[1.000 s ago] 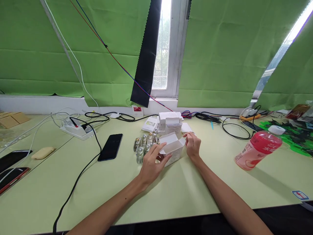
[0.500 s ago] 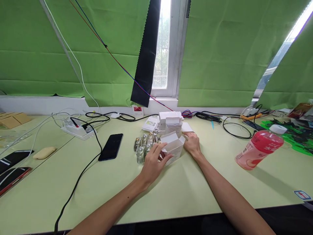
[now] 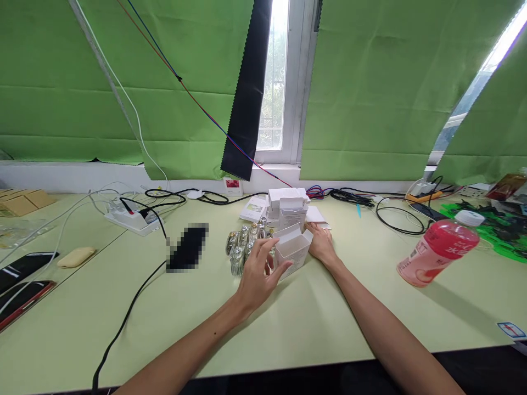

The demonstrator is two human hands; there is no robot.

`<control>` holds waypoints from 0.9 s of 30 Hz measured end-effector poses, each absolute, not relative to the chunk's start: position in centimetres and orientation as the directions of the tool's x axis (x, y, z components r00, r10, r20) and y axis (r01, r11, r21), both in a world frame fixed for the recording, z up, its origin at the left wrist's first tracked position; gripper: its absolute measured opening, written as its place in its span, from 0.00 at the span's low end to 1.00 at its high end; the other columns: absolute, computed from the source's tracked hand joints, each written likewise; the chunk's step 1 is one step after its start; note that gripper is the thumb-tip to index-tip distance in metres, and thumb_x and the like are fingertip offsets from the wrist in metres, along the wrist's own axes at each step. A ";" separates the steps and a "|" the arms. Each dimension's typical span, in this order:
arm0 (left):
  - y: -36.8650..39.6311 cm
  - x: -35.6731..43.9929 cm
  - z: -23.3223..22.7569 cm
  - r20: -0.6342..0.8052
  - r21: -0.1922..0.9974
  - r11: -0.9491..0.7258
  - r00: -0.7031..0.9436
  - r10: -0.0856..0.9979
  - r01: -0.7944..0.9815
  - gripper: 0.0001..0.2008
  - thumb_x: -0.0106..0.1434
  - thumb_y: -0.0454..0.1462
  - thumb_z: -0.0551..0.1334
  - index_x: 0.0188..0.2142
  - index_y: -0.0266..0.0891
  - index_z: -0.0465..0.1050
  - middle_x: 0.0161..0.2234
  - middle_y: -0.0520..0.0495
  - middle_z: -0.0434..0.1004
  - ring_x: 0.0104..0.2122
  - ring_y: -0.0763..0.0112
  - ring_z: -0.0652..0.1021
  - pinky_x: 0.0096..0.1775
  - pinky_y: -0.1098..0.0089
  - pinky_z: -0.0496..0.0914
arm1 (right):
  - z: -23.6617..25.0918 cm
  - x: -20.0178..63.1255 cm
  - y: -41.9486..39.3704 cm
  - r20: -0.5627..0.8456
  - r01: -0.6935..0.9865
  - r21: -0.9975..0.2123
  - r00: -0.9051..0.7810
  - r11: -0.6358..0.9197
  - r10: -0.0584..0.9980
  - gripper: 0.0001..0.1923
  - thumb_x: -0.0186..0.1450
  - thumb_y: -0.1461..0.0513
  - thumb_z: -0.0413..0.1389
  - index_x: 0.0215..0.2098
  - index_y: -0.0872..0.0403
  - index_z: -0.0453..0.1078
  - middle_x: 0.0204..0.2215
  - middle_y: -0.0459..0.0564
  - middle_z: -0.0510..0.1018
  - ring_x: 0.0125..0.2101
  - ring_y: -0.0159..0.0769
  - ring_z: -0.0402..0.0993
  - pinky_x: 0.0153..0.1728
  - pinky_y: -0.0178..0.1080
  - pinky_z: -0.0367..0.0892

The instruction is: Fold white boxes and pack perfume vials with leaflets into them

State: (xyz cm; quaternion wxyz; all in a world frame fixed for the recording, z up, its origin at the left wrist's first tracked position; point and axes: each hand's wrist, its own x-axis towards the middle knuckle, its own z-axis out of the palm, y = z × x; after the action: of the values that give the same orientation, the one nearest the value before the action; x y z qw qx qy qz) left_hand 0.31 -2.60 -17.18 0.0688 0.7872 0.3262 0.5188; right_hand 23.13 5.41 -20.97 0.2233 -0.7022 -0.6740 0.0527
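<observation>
A small white carton (image 3: 293, 251) with its top flaps open lies on the pale green table (image 3: 313, 318). My left hand (image 3: 258, 274) grips its near left end, thumb along the front. My right hand (image 3: 320, 245) rests at the carton's right end, fingers against it, and holds the box there. Just left of the carton stands a cluster of small shiny glass bottles (image 3: 242, 247). Behind it is a stack of closed white cartons (image 3: 288, 207).
A pink drink bottle (image 3: 437, 247) leans at the right. A dark phone (image 3: 187, 248) and a black cable (image 3: 132, 307) lie at the left, with a power strip (image 3: 129, 218) behind. More cables (image 3: 391, 211) run along the window wall. Phones (image 3: 20, 274) sit at the far left.
My right hand has dropped from the carton's open side flap down to the table at its right end. The carton has tilted a little more upright in my left hand.
</observation>
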 end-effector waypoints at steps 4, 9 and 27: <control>-2.7 0.3 -17.1 0.761 0.480 -0.760 0.223 0.610 0.439 0.20 0.68 0.43 0.65 0.56 0.45 0.63 0.46 0.47 0.68 0.25 0.82 0.71 0.25 0.76 0.72 | -21.1 23.0 5.4 0.215 0.924 -0.383 0.082 0.007 0.973 0.28 0.73 0.62 0.45 0.70 0.52 0.58 0.68 0.56 0.65 0.68 0.51 0.57 0.67 0.61 0.45; -2.9 0.3 -16.9 0.764 0.495 -0.760 0.206 0.612 0.420 0.17 0.70 0.41 0.63 0.54 0.44 0.63 0.46 0.47 0.66 0.26 0.82 0.70 0.24 0.77 0.70 | -21.4 22.9 5.4 0.235 0.908 -0.419 0.106 0.003 0.966 0.27 0.72 0.66 0.43 0.68 0.52 0.62 0.66 0.56 0.69 0.68 0.51 0.57 0.67 0.61 0.43; -3.3 -0.1 -16.3 0.760 0.513 -0.755 0.193 0.621 0.408 0.10 0.73 0.39 0.54 0.53 0.43 0.64 0.46 0.45 0.67 0.28 0.78 0.72 0.26 0.74 0.71 | -18.7 24.0 4.5 0.465 0.523 -0.846 0.632 0.101 0.620 0.24 0.66 0.61 0.47 0.51 0.59 0.80 0.52 0.59 0.82 0.53 0.46 0.79 0.57 0.44 0.69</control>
State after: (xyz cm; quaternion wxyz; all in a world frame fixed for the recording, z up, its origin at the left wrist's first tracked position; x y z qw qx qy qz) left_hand -0.07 -3.31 -16.35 0.0986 0.7661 0.3357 0.5391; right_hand 23.95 4.54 -18.73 0.6068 -0.6691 -0.4271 0.0399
